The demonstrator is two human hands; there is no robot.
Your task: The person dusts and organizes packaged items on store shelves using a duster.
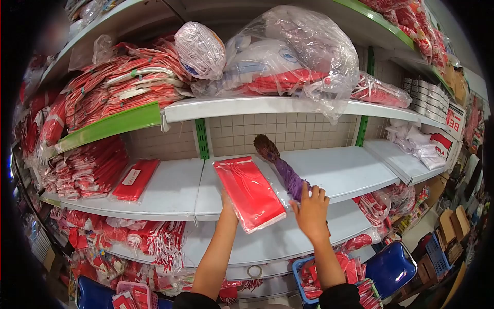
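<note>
My left hand (pixel 227 205) holds up a flat red packet (pixel 249 191) in clear plastic by its lower left edge, in front of the middle white shelf (pixel 350 172). My right hand (pixel 310 208) grips the handle of a purple duster (pixel 282 167) whose brown feathered head points up and back toward the tiled shelf wall. The duster lies over the shelf, just to the right of the packet. Both of my forearms reach up from the bottom of the view.
A red packet (pixel 135 178) lies on the shelf at left beside stacks of red-and-white goods (pixel 85 170). Bagged bundles (pixel 288 56) sit on the upper shelf. White packets (pixel 418 143) lie at right. Blue baskets (pixel 389 268) and a roll of tape (pixel 254 271) are below.
</note>
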